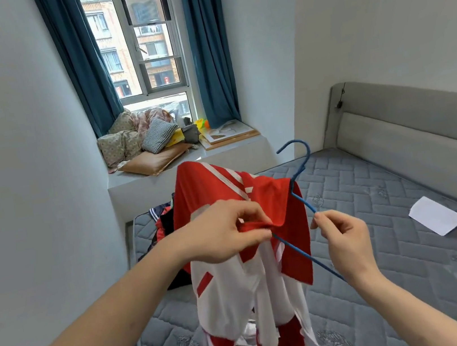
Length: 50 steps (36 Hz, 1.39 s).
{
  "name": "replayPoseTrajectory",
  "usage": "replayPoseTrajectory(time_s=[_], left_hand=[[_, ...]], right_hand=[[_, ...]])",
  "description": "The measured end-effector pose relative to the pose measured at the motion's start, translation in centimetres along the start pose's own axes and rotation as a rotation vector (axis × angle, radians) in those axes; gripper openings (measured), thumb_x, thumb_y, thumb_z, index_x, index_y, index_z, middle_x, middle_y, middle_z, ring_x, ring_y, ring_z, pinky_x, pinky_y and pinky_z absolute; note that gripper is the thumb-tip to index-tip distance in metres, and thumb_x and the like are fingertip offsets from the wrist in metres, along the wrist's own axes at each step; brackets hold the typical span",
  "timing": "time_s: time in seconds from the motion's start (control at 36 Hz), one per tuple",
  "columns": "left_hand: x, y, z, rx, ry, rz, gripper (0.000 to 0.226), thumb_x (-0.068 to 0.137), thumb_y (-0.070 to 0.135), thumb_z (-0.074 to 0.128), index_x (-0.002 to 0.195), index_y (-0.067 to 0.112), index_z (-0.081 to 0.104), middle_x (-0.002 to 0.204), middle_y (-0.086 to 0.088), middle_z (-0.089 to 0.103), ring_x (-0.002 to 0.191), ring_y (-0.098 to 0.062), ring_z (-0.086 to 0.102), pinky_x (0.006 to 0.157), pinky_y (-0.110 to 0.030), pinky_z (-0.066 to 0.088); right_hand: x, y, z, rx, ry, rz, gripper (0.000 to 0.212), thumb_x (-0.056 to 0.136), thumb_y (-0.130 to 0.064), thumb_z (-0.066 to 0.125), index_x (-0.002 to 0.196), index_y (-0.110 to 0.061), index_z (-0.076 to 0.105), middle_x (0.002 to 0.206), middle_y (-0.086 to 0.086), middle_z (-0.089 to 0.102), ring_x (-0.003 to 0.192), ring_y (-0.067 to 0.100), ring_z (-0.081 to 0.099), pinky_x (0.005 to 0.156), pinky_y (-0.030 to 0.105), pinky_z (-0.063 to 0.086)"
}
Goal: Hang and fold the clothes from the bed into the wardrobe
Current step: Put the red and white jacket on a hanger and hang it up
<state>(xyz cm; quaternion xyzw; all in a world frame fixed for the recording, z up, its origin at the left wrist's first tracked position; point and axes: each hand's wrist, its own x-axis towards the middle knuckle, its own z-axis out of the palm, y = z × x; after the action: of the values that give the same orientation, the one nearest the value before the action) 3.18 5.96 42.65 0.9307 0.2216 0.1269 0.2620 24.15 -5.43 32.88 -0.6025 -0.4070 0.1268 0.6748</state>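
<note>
A red and white shirt [238,284] hangs in the air over the bed, partly draped on a blue wire hanger [299,171] whose hook points up and left. My left hand [227,232] pinches the red collar edge of the shirt. My right hand [347,241] holds the hanger's lower wire arm, fingers curled round it. A small pile of dark and red clothes [163,218] lies on the mattress behind the shirt, mostly hidden by it.
The grey quilted mattress [377,224] fills the right and bottom, with a white sheet of paper [437,215] on it and a grey headboard [422,129] behind. A window ledge [190,160] holds cushions, bedding and boards. A wall stands close on the left.
</note>
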Motion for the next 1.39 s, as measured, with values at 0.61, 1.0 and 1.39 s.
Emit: replayPoseTrajectory(time_s=[0.61,1.0,1.39], left_hand=[[6.9,-4.4,-3.5,0.412,0.257,-0.005,0.026,0.091,0.036,0.057,0.069,0.023,0.052,0.067,0.006,0.054,0.069,-0.011,0.05,0.06,-0.037,0.039],[7.2,-2.9,-5.7,0.232,0.425,-0.014,0.027,0.09,0.04,0.056,0.065,0.029,0.057,0.066,0.006,0.057,0.068,-0.013,0.054,0.062,-0.036,0.043],[1.4,-9.2,-8.7,0.447,0.333,-0.127,0.017,0.094,0.047,0.063,0.089,0.033,0.072,0.079,0.013,0.062,0.076,-0.007,0.057,0.064,-0.035,0.049]], right_hand=[[0.5,1.4,-2.2,-0.043,-0.066,-0.012,0.016,0.095,-0.014,0.067,0.091,-0.026,0.076,0.074,-0.002,0.067,0.066,0.012,0.055,0.062,0.029,0.045],[-6.2,9.7,1.5,-0.151,-0.253,0.493,0.071,0.078,-0.049,0.082,0.136,-0.033,0.043,0.127,-0.016,0.054,0.121,0.006,0.05,0.102,0.029,0.039],[9.4,8.1,-7.2,-0.171,0.114,0.363,0.019,0.097,-0.013,0.066,0.106,0.002,0.074,0.078,0.009,0.069,0.066,0.017,0.061,0.054,0.026,0.058]])
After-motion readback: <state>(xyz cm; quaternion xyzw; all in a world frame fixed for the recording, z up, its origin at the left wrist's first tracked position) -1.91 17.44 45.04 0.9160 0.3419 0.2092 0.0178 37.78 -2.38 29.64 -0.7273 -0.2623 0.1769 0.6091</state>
